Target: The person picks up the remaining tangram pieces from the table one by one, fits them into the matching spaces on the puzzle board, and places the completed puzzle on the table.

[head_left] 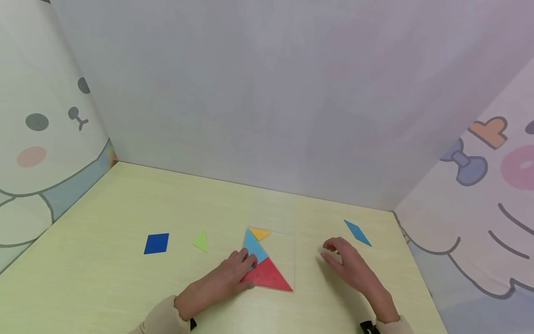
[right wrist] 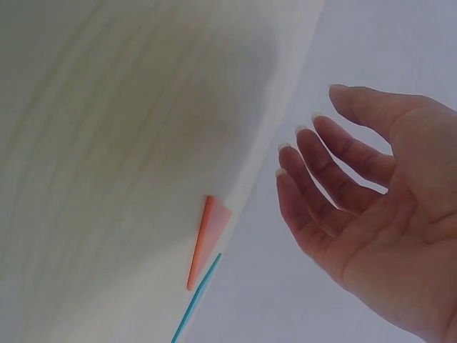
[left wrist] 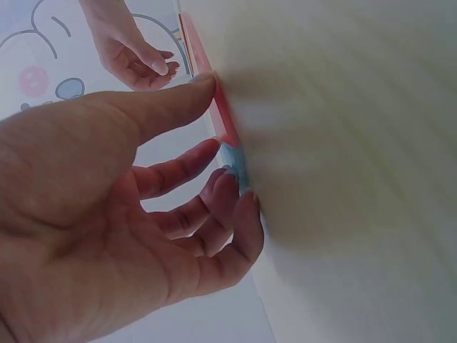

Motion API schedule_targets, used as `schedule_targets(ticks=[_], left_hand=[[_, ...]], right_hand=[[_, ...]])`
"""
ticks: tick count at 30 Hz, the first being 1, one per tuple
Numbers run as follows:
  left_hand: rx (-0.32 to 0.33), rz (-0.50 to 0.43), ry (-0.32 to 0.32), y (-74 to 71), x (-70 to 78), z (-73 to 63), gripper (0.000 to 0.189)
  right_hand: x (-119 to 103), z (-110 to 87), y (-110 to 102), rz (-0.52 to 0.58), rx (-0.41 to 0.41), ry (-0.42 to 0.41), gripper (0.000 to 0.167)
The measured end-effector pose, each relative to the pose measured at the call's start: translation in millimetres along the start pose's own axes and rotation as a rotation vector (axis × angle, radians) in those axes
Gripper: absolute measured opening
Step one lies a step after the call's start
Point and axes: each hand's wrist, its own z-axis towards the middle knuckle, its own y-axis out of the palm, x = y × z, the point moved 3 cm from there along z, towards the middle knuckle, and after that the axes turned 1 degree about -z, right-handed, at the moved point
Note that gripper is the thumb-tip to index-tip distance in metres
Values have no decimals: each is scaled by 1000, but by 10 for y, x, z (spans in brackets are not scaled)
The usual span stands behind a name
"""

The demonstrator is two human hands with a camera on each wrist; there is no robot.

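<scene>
My left hand (head_left: 233, 276) rests at the left side of a clear tray (head_left: 294, 264), fingertips and thumb touching the edges of a red triangle (head_left: 269, 275) and a light blue triangle (head_left: 254, 246). In the left wrist view its fingers (left wrist: 182, 171) bend loosely against these pieces. A small yellow-orange triangle (head_left: 259, 233) lies at the tray's upper left. My right hand (head_left: 354, 269) hovers over the table right of the tray, holding nothing, its fingers (right wrist: 335, 164) loosely bent. Nearest to it lies a blue parallelogram (head_left: 357, 233). The right wrist view also shows an orange-red piece (right wrist: 207, 243).
On the left of the pale yellow table (head_left: 104, 278) lie a dark blue parallelogram-like piece (head_left: 156, 243) and a light green triangle (head_left: 201, 241). A plain pale wall (head_left: 250, 116) stands behind, and printed cartoon panels (head_left: 25, 83) flank both sides.
</scene>
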Motion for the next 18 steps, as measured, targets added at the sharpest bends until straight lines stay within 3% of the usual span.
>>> schedule_targets(ticks=[18], left_hand=[[9, -6, 11, -8, -26, -8, 33]], right_hand=[[202, 64, -135, -41, 141, 172, 18]])
